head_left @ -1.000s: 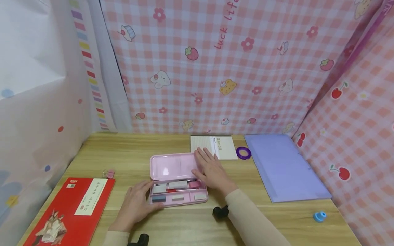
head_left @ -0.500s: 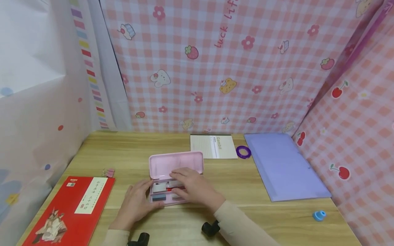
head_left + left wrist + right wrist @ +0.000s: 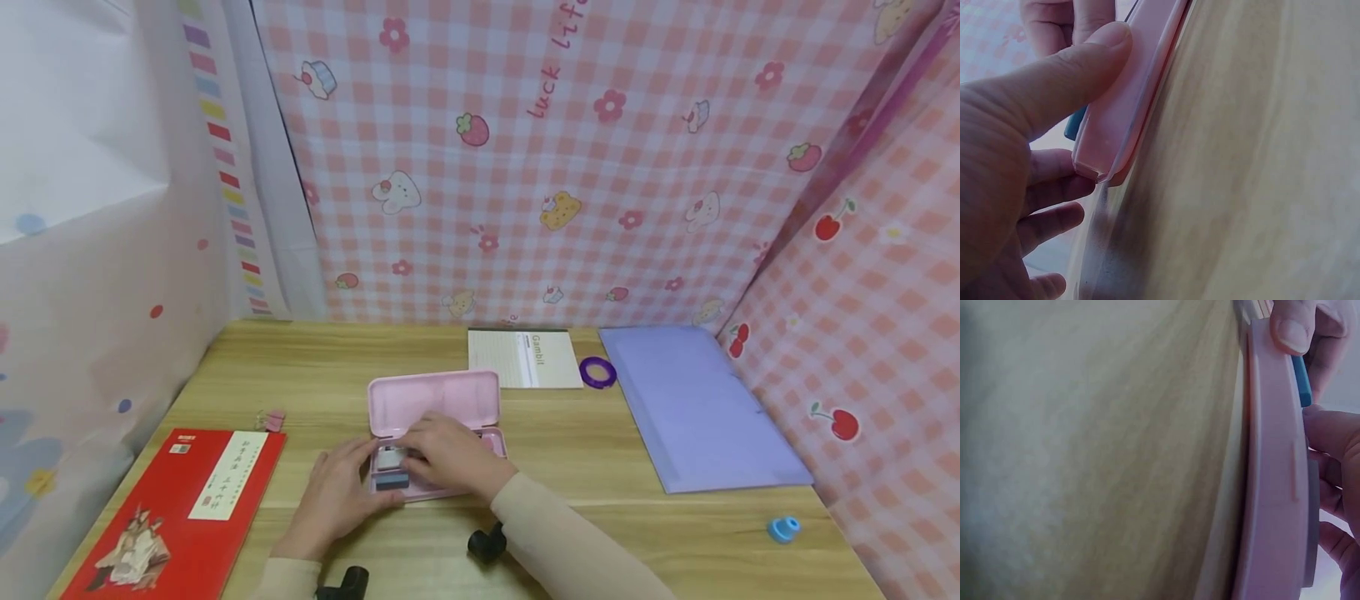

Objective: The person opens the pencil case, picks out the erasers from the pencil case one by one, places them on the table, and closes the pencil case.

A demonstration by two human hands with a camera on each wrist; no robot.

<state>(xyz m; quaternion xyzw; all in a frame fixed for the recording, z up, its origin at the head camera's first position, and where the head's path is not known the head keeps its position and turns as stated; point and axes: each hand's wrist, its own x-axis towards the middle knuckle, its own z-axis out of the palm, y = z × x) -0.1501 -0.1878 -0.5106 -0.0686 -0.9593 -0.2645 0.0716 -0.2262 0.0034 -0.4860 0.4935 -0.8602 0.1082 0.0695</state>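
Note:
A pink pencil case (image 3: 431, 400) lies on the table with its lid raised. My left hand (image 3: 333, 493) holds its left end; in the left wrist view the thumb presses the front wall of the case (image 3: 1124, 103) and fingers touch the end. My right hand (image 3: 457, 456) reaches into the case, its fingers bent at a white eraser-like block (image 3: 388, 457); whether they pinch it is hidden. A blue-grey block (image 3: 392, 481) sits in the front compartment and shows as a teal edge (image 3: 1301, 381) in the right wrist view. The hand covers most of the other contents.
A red book (image 3: 172, 508) and a pink binder clip (image 3: 274, 420) lie left. Behind are a Gambit notepad (image 3: 525, 358) and a purple tape ring (image 3: 582, 375). A lilac folder (image 3: 697, 408) and a small blue cap-like piece (image 3: 783, 528) lie right.
My right hand has left the lid's right edge and moved left over the compartments to the white block. My left hand stays at the left end of the case.

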